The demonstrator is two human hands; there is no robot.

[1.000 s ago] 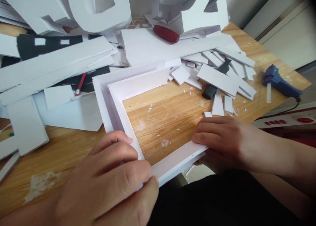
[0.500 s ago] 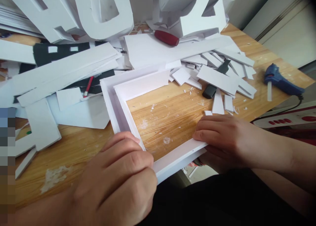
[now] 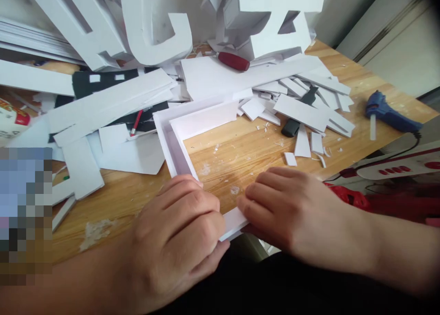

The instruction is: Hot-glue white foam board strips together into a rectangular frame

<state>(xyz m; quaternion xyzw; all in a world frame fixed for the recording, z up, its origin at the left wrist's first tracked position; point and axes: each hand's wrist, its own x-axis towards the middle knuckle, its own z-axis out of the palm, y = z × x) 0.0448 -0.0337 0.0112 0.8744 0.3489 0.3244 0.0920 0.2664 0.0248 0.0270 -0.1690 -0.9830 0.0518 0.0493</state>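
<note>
A white foam board letter, shaped like an angular C with upright side walls, lies over the table's near edge. My left hand is closed around its near left corner, fingers curled over the top and thumb underneath. Closed on the near arm of the letter is my right hand, its fingers over the upper face; the thumb is mostly hidden below. A short stretch of white board shows between the two hands. The far arm of the letter reaches toward a pile of offcuts.
White foam board letters stand at the back. A dark red handle lies on a white sheet. Scattered offcuts partly cover a black-handled tool. A blue glue gun rests at right; a red pencil lies at left.
My right hand has slid left along the near arm, closer to my left hand. The left hand keeps its hold on the corner. The whole view has shifted slightly.
</note>
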